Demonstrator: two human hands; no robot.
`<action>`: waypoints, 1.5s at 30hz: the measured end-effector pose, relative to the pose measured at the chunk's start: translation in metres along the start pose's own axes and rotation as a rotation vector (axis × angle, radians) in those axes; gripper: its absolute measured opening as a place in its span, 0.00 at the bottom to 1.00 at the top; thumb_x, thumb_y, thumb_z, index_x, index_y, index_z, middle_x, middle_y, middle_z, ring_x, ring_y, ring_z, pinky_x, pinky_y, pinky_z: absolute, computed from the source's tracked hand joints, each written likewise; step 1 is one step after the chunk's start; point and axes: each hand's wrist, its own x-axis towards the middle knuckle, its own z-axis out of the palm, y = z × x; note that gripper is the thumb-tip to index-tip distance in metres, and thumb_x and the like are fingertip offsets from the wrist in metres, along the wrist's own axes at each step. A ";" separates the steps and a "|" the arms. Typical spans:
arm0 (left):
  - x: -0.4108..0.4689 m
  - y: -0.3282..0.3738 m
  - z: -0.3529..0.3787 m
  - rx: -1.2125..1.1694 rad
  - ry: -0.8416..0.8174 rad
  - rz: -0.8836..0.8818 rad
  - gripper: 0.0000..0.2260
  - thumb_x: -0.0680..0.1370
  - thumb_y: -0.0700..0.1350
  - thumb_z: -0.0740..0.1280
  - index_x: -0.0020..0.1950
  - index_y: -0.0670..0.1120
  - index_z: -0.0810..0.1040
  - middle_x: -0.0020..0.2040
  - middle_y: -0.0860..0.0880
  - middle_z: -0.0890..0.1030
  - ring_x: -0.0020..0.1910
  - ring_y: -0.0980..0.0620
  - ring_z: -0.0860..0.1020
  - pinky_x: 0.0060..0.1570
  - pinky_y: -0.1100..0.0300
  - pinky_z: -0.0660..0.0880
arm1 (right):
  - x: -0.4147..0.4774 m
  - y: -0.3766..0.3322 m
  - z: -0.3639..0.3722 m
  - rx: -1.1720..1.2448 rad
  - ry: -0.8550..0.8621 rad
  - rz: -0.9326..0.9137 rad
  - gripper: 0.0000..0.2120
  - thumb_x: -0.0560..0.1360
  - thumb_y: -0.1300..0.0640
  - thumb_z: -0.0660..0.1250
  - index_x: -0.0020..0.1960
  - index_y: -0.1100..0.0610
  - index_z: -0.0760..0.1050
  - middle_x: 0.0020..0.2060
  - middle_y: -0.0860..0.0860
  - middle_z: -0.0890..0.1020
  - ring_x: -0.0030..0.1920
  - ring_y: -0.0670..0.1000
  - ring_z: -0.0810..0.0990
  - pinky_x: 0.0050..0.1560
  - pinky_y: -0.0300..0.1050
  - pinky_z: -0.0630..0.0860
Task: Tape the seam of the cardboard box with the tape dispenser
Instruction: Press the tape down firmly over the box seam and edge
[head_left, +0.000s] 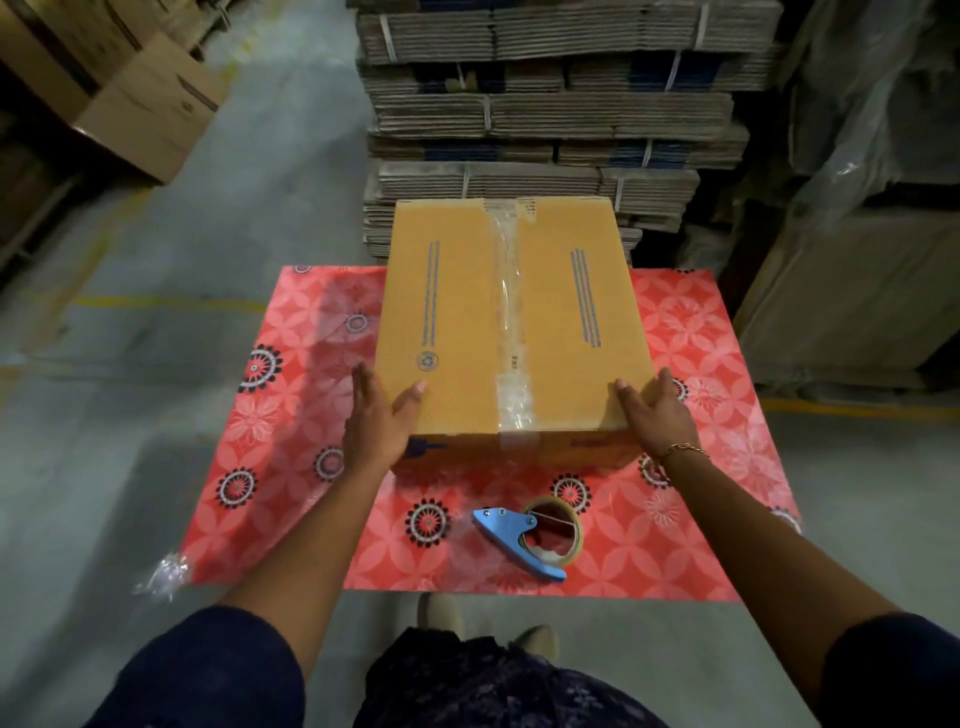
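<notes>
A closed brown cardboard box (447, 322) stands on a red flowered table (291, 415). Clear tape (506, 291) runs along its top seam from the far edge over the near edge. My left hand (376, 421) grips the box's near left corner, thumb on top. My right hand (657, 415), with a bracelet at the wrist, grips the near right corner. The blue tape dispenser (530, 540) with its roll of clear tape lies on the table in front of the box, held by neither hand.
Tall stacks of flattened, strapped cardboard (550, 119) rise just behind the table. Assembled boxes (145, 109) sit at the far left, wrapped goods (857, 291) at the right. Grey concrete floor with yellow lines surrounds the table. My feet show below its near edge.
</notes>
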 end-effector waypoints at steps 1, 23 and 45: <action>0.003 -0.004 -0.002 -0.071 -0.025 -0.076 0.46 0.76 0.69 0.65 0.84 0.47 0.50 0.82 0.40 0.62 0.78 0.38 0.66 0.72 0.46 0.67 | 0.004 0.001 -0.001 0.074 -0.010 0.046 0.39 0.76 0.37 0.64 0.79 0.56 0.57 0.71 0.62 0.72 0.68 0.64 0.74 0.65 0.55 0.72; 0.059 -0.131 -0.141 -0.499 -0.046 -0.206 0.23 0.69 0.62 0.78 0.60 0.53 0.82 0.55 0.51 0.87 0.55 0.49 0.85 0.64 0.47 0.79 | -0.046 -0.108 0.123 0.292 -0.157 -0.008 0.37 0.75 0.35 0.63 0.78 0.47 0.57 0.71 0.56 0.73 0.66 0.61 0.76 0.63 0.60 0.76; -0.029 -0.017 -0.029 0.021 0.134 0.778 0.14 0.77 0.49 0.70 0.61 0.44 0.81 0.55 0.46 0.82 0.55 0.42 0.78 0.56 0.49 0.75 | -0.090 0.036 0.070 -0.009 -0.085 0.340 0.23 0.72 0.37 0.67 0.55 0.55 0.74 0.47 0.58 0.84 0.46 0.61 0.83 0.48 0.60 0.82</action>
